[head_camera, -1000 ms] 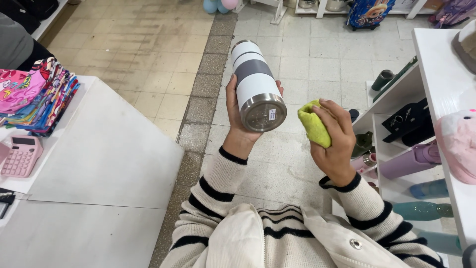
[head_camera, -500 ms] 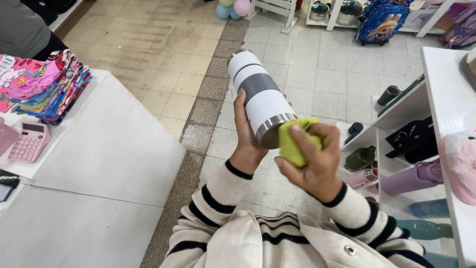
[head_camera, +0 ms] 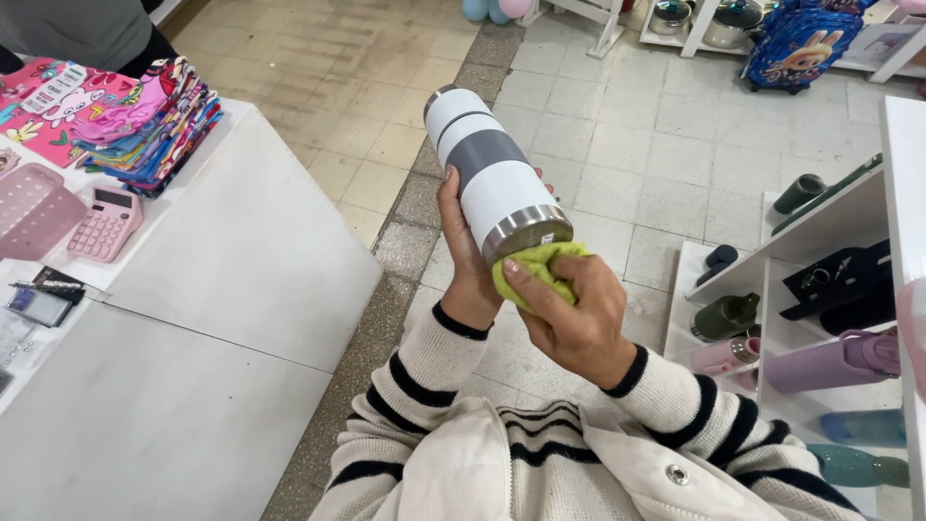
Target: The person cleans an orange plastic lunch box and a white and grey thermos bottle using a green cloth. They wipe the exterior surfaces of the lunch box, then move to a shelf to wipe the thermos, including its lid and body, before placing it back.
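a: what's the left hand (head_camera: 470, 253) doing?

b: it's got the flask (head_camera: 492, 183), white with a grey band, held in the air over the tiled floor (head_camera: 617, 145) just off the bench (head_camera: 241, 289)'s right edge. fingers and thumb wrapped round the lower half, a full closed hold. the flask leans, top pointing up and away to the left, metal base down toward the person.

a: and the right hand (head_camera: 579, 323)?

b: bunched tight round a yellow-green cloth (head_camera: 535, 270), pressing it flat against the metal base. thumb lies across the cloth, the other fingers curled under it. so that hold is closed on the cloth, and the cloth touches the flask's bottom rim.

a: sleeves?

b: cream knit with black stripes on both arms.

a: what's on the bench?

b: up at the far left corner, a stack of bright printed fabric (head_camera: 145, 121), a pink calculator (head_camera: 104, 224) just beside it, and a pink basket (head_camera: 34, 207) at the left edge. the middle is bare white.

a: over to the right?

b: white shelves (head_camera: 820, 227) with bottles lying in them: a dark green one (head_camera: 723, 316), a lilac one (head_camera: 830, 362), and dark items above. well apart from the hands. a blue bag (head_camera: 796, 43) stands at the far end of the floor.
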